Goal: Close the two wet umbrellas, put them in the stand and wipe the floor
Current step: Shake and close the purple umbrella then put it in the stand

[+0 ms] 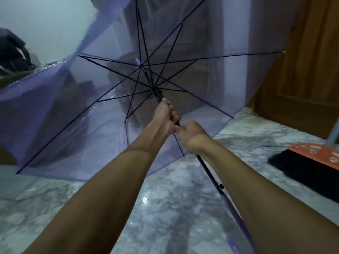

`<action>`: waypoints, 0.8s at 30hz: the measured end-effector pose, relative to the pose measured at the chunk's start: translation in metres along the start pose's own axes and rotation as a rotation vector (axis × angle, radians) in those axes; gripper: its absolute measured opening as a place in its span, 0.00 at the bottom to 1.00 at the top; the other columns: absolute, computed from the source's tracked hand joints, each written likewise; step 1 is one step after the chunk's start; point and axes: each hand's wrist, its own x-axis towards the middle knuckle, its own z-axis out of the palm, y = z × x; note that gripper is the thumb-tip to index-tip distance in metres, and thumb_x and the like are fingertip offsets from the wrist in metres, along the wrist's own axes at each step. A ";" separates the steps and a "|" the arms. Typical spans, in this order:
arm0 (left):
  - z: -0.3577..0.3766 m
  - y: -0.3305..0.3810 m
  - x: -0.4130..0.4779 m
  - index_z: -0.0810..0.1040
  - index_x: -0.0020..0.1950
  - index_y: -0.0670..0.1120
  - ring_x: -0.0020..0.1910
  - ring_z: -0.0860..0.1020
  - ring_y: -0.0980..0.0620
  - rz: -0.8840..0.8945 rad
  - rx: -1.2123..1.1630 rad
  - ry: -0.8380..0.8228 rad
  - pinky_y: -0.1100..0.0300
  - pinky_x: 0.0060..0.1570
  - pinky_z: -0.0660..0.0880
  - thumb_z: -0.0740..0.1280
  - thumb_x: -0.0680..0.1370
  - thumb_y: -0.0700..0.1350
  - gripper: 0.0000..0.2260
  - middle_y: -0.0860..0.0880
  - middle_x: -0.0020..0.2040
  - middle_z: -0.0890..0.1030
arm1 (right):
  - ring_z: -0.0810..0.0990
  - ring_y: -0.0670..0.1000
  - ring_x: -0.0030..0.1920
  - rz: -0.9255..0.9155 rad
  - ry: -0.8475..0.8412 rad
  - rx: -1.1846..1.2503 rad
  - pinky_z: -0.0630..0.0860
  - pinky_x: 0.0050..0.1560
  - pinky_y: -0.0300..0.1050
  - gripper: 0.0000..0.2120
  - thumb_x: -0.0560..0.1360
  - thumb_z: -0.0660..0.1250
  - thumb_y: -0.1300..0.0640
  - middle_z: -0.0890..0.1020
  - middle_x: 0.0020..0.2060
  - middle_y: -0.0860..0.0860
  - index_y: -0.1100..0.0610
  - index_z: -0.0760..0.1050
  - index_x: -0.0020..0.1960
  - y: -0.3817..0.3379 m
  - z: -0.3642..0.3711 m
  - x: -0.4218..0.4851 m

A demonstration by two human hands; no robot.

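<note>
translucent purple umbrella (pixel 77 110), fully open

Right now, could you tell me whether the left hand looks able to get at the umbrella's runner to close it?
Probably yes: the left hand already grips the shaft just below the runner, with nothing between them.

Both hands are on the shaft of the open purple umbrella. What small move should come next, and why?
Probably slide the left hand back down the shaft toward the right hand, pulling the runner so the ribs fold. The purple umbrella canopy is fully spread, the left hand grips just below the runner, and the right hand steadies the shaft lower down.
</note>
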 end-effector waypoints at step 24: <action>-0.008 -0.002 -0.017 0.60 0.33 0.49 0.14 0.56 0.55 -0.065 -0.028 -0.073 0.69 0.16 0.53 0.51 0.85 0.48 0.19 0.52 0.18 0.59 | 0.63 0.50 0.26 -0.047 -0.052 0.024 0.59 0.27 0.41 0.17 0.82 0.56 0.57 0.69 0.30 0.56 0.58 0.65 0.35 -0.004 -0.007 -0.013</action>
